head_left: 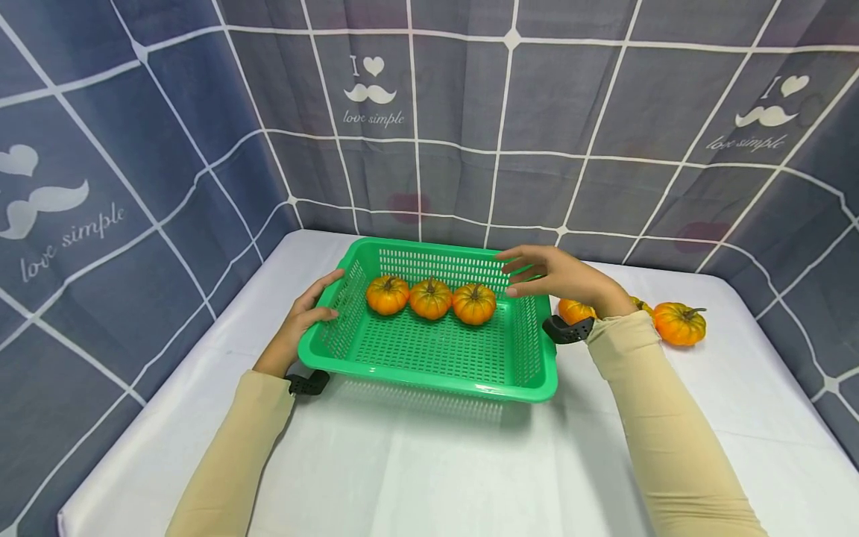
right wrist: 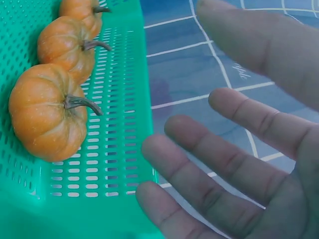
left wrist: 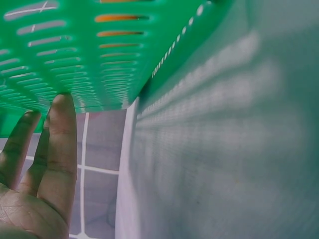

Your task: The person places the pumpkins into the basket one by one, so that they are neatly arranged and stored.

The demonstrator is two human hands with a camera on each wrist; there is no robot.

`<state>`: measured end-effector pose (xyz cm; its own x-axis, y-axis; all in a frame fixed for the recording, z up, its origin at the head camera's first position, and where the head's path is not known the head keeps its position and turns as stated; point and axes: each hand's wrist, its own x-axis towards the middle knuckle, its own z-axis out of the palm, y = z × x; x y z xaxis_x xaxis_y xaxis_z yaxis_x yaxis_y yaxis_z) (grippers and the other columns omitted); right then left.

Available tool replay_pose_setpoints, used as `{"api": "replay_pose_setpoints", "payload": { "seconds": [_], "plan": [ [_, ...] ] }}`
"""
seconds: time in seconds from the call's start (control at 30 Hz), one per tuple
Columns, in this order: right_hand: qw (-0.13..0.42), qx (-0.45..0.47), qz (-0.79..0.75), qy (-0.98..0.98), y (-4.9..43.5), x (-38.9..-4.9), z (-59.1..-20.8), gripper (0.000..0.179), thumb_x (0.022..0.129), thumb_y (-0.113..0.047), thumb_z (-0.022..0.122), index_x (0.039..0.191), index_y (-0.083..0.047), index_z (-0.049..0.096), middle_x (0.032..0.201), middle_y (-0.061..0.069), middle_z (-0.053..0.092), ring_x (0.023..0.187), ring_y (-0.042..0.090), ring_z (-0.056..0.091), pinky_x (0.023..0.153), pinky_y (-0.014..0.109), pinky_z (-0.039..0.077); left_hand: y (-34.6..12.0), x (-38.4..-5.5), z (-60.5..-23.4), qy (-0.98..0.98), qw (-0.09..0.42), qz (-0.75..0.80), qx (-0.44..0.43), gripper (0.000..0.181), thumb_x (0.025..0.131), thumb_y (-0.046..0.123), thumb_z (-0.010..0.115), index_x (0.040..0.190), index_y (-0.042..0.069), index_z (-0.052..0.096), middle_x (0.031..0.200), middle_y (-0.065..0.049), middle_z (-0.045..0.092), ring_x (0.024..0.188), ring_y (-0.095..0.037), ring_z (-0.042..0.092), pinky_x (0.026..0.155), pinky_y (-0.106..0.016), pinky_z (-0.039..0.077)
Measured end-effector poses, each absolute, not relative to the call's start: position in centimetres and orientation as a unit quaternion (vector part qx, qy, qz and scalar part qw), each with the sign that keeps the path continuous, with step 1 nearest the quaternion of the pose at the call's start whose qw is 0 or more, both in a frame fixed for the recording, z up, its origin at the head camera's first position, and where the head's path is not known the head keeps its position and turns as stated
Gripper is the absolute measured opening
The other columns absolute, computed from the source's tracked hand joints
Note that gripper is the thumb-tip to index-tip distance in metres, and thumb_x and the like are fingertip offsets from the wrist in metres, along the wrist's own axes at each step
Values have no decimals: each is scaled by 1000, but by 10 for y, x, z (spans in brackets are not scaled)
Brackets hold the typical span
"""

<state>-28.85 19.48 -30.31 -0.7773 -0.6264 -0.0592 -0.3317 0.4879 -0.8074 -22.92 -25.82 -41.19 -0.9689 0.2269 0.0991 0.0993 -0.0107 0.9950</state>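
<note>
A green plastic basket with slotted walls stands on the white table. Inside it, a left pumpkin, a middle pumpkin and a right pumpkin form a row, all small and orange with stems. My left hand holds the basket's left side, thumb over the rim; its fingers lie against the outer wall in the left wrist view. My right hand hovers over the basket's right end with fingers spread and holds nothing. The right wrist view shows this hand's palm and fingers beside the pumpkins.
Right of the basket, more small pumpkins lie on the white tablecloth, partly hidden by my right wrist. Dark checked curtains close off the back and both sides of the table.
</note>
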Motion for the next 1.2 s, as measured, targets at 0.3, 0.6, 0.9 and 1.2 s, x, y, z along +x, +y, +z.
{"api": "replay_pose_setpoints", "payload": {
  "seconds": [0.3,0.6,0.9,1.2],
  "plan": [
    [171,-276,-485,812,215,-286,-311,57,101,-4,73,155,2,54,147,26,61,127,25,67,100,29,57,-258,-228,-410,703,46,701,111,78,96,-2,49,171,9,31,173,-21,24,121,-18,53,89,-26,56],
    [154,-246,-553,781,233,-277,-320,53,104,-7,70,154,0,55,137,5,71,125,20,70,101,29,56,-257,-228,-410,698,47,705,112,78,97,-3,49,171,7,29,172,-23,25,118,-18,55,88,-25,57],
    [99,-220,-577,780,245,-267,-333,43,104,-8,72,146,-7,64,130,3,75,120,17,70,100,23,55,-259,-229,-413,695,44,708,117,76,96,-3,49,170,16,38,173,-24,22,117,-19,53,86,-26,56],
    [35,-226,-638,735,254,-259,-347,39,99,9,70,130,-15,76,119,-1,79,110,11,74,93,22,58,-258,-229,-412,700,43,703,115,77,96,-3,49,171,10,33,174,-22,21,120,-19,52,88,-25,56]
  ]
}}
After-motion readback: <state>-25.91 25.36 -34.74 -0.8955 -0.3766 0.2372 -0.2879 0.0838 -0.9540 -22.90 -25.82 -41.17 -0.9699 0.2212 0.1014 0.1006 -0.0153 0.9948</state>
